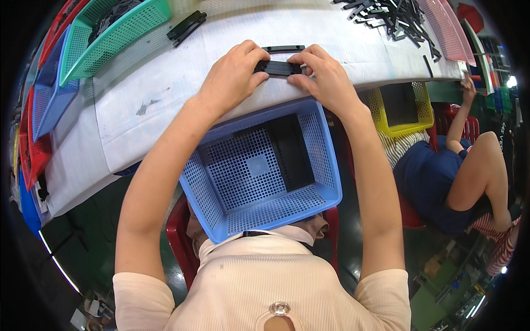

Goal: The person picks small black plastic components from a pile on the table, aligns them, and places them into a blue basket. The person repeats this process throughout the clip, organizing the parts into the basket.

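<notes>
Between my two hands, at the table's near edge, is a black plastic bar-shaped part [280, 68]. My left hand [236, 74] pinches its left end, and my right hand [324, 76] pinches its right end. Just beyond it lies a slim black strip [284, 49], close to my fingertips. A blue perforated basket [259, 218] sits on my lap below my hands, with flat black pieces [291, 151] along its right side. Fingers partly cover both ends of the held part.
On the white-covered table [143, 110], a black block-like part [186, 28] lies at the far left. Green [118, 36], blue [51, 99] and red [34, 140] baskets line the left. Black strips [389, 19] pile beside a pink basket [450, 33]. Another person [441, 165] sits right, near a yellow basket [406, 128].
</notes>
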Motion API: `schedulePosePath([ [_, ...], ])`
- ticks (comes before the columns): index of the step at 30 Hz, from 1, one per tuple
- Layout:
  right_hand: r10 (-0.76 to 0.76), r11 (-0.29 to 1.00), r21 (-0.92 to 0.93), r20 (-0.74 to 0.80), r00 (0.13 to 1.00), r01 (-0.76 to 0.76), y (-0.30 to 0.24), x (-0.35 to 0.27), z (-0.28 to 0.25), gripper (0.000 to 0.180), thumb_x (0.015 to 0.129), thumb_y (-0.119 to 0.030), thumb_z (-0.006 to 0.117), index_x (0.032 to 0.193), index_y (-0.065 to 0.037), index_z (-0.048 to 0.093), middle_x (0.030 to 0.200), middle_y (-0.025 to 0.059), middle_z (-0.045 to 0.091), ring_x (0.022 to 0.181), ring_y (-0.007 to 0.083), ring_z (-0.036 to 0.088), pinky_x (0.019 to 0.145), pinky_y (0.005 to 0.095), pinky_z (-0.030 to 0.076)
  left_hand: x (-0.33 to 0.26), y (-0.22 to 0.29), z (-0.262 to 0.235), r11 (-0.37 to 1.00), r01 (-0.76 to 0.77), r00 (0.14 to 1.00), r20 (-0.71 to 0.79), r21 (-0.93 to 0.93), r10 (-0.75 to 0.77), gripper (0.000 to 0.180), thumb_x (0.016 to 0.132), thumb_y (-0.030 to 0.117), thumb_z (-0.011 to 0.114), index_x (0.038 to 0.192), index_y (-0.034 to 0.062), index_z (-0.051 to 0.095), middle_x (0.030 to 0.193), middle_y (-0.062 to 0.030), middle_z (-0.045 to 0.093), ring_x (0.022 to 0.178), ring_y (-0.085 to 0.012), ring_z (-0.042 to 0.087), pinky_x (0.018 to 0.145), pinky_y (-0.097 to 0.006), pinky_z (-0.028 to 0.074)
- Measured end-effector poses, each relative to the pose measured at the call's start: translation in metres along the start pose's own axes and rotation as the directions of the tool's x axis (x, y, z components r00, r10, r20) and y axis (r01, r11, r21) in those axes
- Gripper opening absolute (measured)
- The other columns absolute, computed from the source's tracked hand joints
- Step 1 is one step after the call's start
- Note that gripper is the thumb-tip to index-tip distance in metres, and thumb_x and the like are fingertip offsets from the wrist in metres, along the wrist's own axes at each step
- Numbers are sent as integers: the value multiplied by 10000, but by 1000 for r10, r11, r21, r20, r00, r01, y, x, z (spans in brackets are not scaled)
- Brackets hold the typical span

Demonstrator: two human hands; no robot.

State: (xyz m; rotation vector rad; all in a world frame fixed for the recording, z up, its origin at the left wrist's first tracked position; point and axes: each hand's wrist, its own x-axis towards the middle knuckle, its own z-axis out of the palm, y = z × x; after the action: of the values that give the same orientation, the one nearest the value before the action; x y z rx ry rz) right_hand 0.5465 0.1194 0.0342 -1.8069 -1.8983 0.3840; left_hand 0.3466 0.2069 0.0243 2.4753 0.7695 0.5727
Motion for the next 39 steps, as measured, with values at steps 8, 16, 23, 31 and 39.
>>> schedulePosePath([
  [8, -147, 987, -58, 85, 985, 152, -19, -11, -15, 287, 782, -164, 738, 1033, -66, 636, 968, 60, 598, 816, 225, 624, 739, 334, 519, -18, 14, -28, 997, -68, 992, 111, 43, 63, 266, 793, 102, 692, 1035, 23, 612, 966, -108, 616, 843, -259, 619, 758, -353, 511],
  [16, -227, 967, -44, 306, 924, 252, -59, -75, 33, 335, 683, -166, 768, 969, -63, 626, 967, 52, 576, 935, 233, 591, 767, 368, 496, -128, 52, -7, 988, 154, 969, 194, 25, -156, 324, 746, 85, 717, 1035, 16, 586, 994, -109, 606, 935, -295, 610, 791, -379, 513],
  [23, -220, 947, -169, 280, 934, 274, -41, -85, 101, 301, 688, -159, 766, 938, -61, 631, 1019, 87, 599, 910, 234, 617, 788, 367, 499, -154, 33, 46, 923, 235, 930, 203, 306, -305, 317, 785, 140, 700, 1057, 34, 575, 982, -109, 590, 952, -289, 591, 786, -406, 500],
  [31, -161, 914, -311, 306, 938, 259, -40, -89, 111, 224, 760, -130, 711, 961, -66, 634, 1028, 88, 601, 892, 232, 630, 773, 357, 494, -150, 34, 54, 846, 321, 866, 230, 425, -444, 342, 828, 168, 677, 1128, 39, 578, 1063, -141, 611, 972, -301, 608, 818, -403, 499],
  [39, 107, 994, -39, 300, 948, -100, -74, -125, 99, 309, 796, -71, 676, 1095, -26, 615, 984, 94, 574, 912, 287, 626, 723, 403, 553, -153, 28, 40, -25, 798, 339, 482, -602, -808, 390, 944, 77, 545, 1291, -91, 489, 1280, -194, 556, 1129, -271, 594, 863, -347, 558],
])
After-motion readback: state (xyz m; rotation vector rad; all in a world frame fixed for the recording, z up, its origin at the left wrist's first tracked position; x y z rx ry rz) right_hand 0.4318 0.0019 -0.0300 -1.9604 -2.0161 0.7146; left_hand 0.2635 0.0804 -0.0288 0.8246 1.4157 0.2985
